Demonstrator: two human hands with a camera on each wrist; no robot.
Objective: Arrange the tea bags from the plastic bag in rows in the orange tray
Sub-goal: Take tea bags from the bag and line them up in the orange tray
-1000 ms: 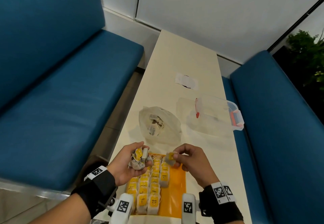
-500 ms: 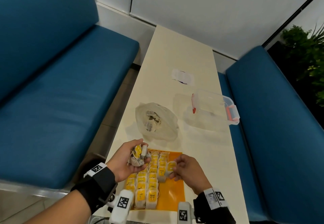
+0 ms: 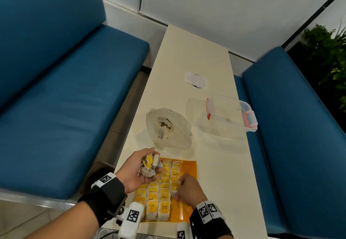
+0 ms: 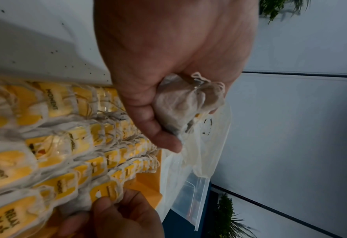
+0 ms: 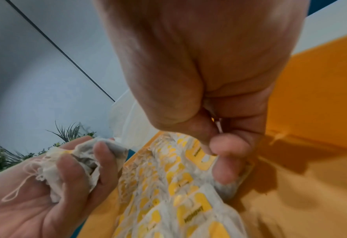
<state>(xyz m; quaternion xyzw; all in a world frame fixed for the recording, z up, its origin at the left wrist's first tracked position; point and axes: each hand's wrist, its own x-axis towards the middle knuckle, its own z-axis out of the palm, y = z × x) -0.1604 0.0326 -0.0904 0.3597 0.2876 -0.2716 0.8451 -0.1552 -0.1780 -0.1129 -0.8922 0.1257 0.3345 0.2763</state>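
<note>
The orange tray (image 3: 189,167) lies at the near end of the table, with rows of yellow-tagged tea bags (image 3: 164,188) filling its left part. My left hand (image 3: 148,165) hovers over the tray's far left corner and grips a bunch of tea bags (image 3: 148,164) (image 4: 180,106) (image 5: 82,162) with loose strings. My right hand (image 3: 177,190) is down in the tray and pinches one tea bag (image 5: 205,159) (image 4: 105,191) at the right-hand row. The plastic bag (image 3: 168,128) lies just beyond the tray with a few tea bags inside.
A clear plastic box (image 3: 230,115) with red clips sits at the table's right edge. A small white wrapper (image 3: 196,80) lies farther back. Blue benches (image 3: 65,98) flank the narrow table (image 3: 196,47); a plant (image 3: 327,55) stands at the right.
My right hand has come down from beside the left hand into the tray, carrying one tea bag to the right-hand row. The left hand has stayed put with its bunch.
</note>
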